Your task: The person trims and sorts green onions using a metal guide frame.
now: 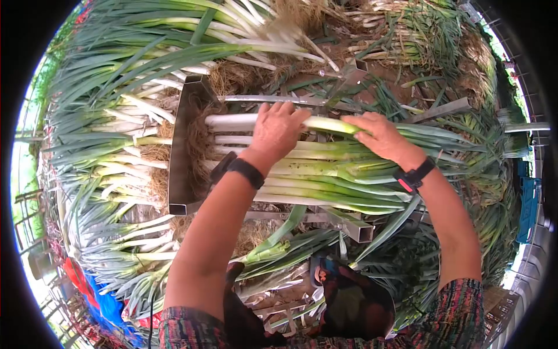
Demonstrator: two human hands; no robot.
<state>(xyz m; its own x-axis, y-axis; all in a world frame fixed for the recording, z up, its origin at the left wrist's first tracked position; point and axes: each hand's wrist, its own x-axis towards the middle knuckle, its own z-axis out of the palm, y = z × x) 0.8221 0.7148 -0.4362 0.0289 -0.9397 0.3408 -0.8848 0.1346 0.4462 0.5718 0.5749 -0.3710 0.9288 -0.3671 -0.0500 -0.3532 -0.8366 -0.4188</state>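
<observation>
Several leeks [302, 168] lie side by side across a metal rack, roots to the left and green leaves to the right. Along the far side of this row is a thick leek [235, 120]. My left hand [278, 131] is closed over its white shaft, fingers curled round the far side. Farther right, my right hand [381, 136] grips the same leek where white turns to green, with thumb and fingers about it. The roots touch or nearly touch the rack's upright metal end plate [185, 151]; my left forearm hides part of the row.
Loose leeks [122, 139] are heaped left of the rack, with more piled at the top. Bundled leeks [418, 35] lie at the upper right. A square tube end [364, 234] juts toward me. A blue crate [528, 209] stands at the far right.
</observation>
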